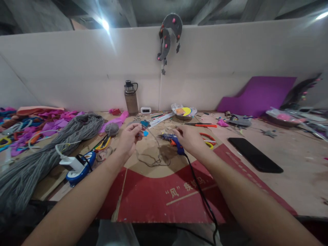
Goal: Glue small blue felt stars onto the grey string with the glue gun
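My left hand [131, 137] is closed in a pinch on a thin grey cord [158, 145], which trails down in a loose loop onto the cardboard. Close to its fingertips are a small bright blue felt piece [145, 133] and a darker teal one [145, 123]; whether the fingers hold either is unclear. My right hand [189, 138] is closed around a blue hot glue gun [180, 149], its nozzle pointing left. A black cable [197, 181] runs from the gun's handle toward me. Scissors with red and yellow handles [209, 140] lie partly hidden behind my right hand.
A red-and-brown cardboard sheet [143, 194] covers the middle. Leftward lie grey yarn [58, 150], a yarn ball [112, 128], a blue power strip [82, 171] and felt scraps. A phone [255, 154] lies right. Behind stand a bottle [131, 99] and a bowl [183, 117].
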Tool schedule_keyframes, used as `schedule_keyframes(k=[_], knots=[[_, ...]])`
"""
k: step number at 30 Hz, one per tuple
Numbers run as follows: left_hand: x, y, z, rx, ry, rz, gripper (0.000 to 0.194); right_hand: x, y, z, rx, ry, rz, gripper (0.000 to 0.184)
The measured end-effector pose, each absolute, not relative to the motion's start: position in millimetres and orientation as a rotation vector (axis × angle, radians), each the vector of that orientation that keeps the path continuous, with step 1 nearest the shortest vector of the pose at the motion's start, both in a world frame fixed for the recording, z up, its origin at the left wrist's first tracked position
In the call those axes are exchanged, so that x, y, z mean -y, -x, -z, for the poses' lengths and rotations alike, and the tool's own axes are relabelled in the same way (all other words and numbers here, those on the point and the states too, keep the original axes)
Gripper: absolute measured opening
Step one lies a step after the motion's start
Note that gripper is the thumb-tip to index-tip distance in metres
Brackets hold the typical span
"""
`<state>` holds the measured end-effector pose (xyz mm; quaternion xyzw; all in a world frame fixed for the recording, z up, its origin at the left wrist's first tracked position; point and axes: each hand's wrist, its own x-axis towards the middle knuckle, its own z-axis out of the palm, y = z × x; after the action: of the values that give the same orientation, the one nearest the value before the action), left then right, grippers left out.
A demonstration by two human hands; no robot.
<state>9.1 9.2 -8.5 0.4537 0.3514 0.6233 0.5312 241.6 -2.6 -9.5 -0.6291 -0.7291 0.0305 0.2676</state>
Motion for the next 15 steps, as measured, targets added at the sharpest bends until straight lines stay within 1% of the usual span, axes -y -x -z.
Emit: schedule_keyframes(k=[1,3,5,10,15], knots=[[-10.1,-7.9,7.9,-0.826,-1.059,-1.503,0.019,-1.0,-246.2,11.7,2.013,1.849,-0.053,0.043],[-11.7,-5.7,6.3,-0.807,-1.029,-1.544,0.019,-4.5,-250.3,17.6,2.168,2.049,-0.124,0.049],[-12.7,-4.2,4.2,-0.804,-1.025,-1.591,0.018,-4.4,-248.4,25.4,2.22,2.09,-0.213,0.049],[-14.1,-2.0,1.2,-0.817,-1.016,-1.654,0.017,-5.2,-240.0,42.8,2.044,2.046,-0.3,0.031],[-18.8,2.5,4.8,-0.777,-0.91,-1.641,0.021,-13.6,-242.7,42.2,1.917,1.966,-0.466,0.012]])
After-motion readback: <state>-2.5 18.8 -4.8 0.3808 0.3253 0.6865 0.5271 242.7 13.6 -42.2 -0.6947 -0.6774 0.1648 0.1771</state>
